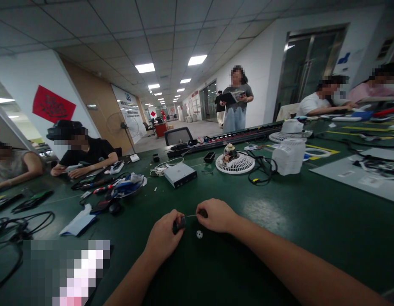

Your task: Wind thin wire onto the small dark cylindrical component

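Observation:
My left hand is closed around a small dark block-shaped part, mostly covered by the fingers. A thin metal shaft sticks out of my right hand, whose fingers pinch the dark handle of what looks like a small screwdriver. The shaft points left at the dark part; whether the tip touches it I cannot tell. Just below the gap between both hands lies a small round pale disc with dark spots, flat on the green table.
Beyond my hands stand a silver disc drive, a white fan grille with a motor and a white plastic housing. A black cable curls between them. Cloth and tools lie left. Several people sit or stand around the table.

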Motion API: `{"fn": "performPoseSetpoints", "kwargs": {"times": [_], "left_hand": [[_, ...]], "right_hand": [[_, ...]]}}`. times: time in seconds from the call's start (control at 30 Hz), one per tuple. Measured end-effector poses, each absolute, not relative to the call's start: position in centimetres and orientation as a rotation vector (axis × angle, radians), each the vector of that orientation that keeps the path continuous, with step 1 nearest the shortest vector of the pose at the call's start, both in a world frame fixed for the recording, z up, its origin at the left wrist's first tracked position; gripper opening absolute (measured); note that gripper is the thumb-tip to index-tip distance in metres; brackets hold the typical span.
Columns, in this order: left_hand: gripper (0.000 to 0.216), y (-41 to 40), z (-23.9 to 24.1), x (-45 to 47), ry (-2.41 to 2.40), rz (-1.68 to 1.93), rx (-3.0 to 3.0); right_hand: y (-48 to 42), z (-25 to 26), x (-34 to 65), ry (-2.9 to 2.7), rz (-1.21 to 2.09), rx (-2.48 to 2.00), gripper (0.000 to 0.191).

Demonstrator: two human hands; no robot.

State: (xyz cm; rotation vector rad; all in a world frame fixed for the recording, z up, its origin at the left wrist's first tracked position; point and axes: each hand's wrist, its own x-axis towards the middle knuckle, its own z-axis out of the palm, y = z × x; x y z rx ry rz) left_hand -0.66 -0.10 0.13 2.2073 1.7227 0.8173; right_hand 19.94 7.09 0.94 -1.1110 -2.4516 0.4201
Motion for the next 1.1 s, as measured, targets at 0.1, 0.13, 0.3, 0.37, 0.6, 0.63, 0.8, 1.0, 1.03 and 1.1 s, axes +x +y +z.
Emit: {"fn": "performPoseSetpoints", "kwargs": {"times": [0.1, 0.13, 0.3, 0.37, 0.6, 0.63, 0.8, 1.0, 1.03, 1.1], "left_hand": [[0.011, 0.0, 0.2, -0.8, 1.836, 0.787, 2.153], [0.010, 0.0, 0.2, -0.9, 1.865, 0.775, 2.140], [0.005, 0.1, 0.3, -1.0, 1.951, 0.724, 2.092], [0.005, 0.1, 0.3, -0.8, 1.968, 0.730, 2.068], [0.009, -0.3, 0.5, -0.3, 1.853, 0.816, 2.060], [0.009, -0.4, 0.5, -0.2, 1.821, 0.834, 2.073], [0.018, -0.8, 0.4, 0.3, 1.595, 0.950, 2.116], [0.024, -1.0, 0.4, 0.2, 1.422, 1.049, 2.092], [0.025, -1.0, 0.4, 0.2, 1.407, 1.055, 2.095], [0.026, -1.0, 0.3, 0.1, 1.381, 1.054, 2.117]], "right_hand": [[6.7, 1.6, 19.9, -2.401, 0.544, -1.205, 0.023], [6.5, 1.8, 19.9, -2.415, 0.626, -1.191, 0.026], [6.0, 1.6, 19.9, -2.581, 0.880, -1.110, 0.018], [6.1, 1.3, 19.8, -2.576, 0.864, -1.115, 0.015], [6.9, 1.1, 19.3, -2.090, 1.018, -1.076, 0.018], [6.9, 1.0, 19.2, -2.065, 1.045, -1.061, 0.018], [6.5, 0.3, 18.7, -2.129, 0.978, -0.882, 0.014], [6.1, 0.9, 18.8, -2.192, 0.872, -0.866, 0.008], [6.2, 1.0, 18.9, -2.202, 0.896, -0.874, 0.009], [6.2, 1.1, 19.1, -2.241, 0.948, -0.870, 0.012]]}}
